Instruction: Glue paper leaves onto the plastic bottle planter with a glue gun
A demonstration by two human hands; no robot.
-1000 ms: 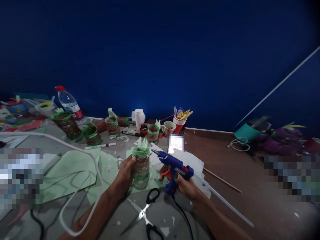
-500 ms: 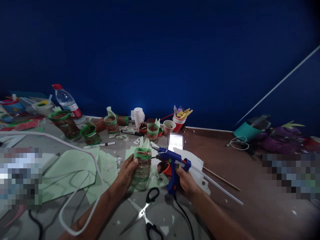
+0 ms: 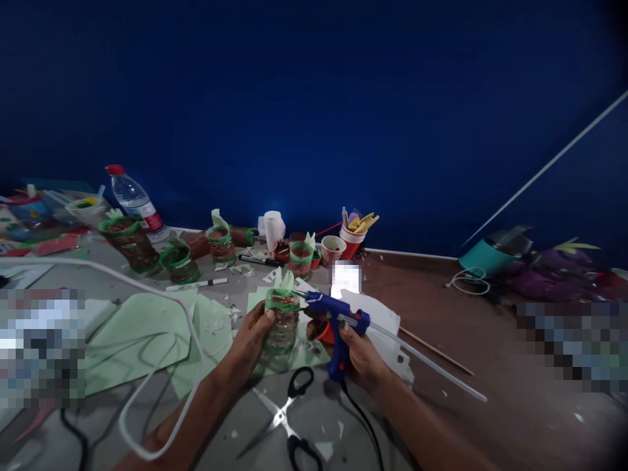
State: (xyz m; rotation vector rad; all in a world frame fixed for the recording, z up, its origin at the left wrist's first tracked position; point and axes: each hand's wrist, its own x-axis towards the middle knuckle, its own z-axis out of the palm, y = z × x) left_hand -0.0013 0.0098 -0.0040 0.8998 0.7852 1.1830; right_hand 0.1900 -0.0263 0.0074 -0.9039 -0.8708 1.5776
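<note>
Clasps green-rimmed brown cup (image 3: 282,333) upright in left hand (image 3: 251,335), over pale green paper (image 3: 314,354) | Grips blue glue gun (image 3: 339,316) by handle (image 3: 337,367) in right hand (image 3: 362,352), with nozzle (image 3: 301,294) at cup's rim (image 3: 283,308), contact uncertain | Includes open scissors (image 3: 280,417) on surface (image 3: 220,438), nearer than cup

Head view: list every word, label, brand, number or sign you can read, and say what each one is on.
None can be read.
Blue glue gun in the right hand: small pale label on its side, print too small and blurred.
Red-capped bottle: red-and-white label, print too blurred.
Pixelated patch at far left: any text there is hidden.
</note>
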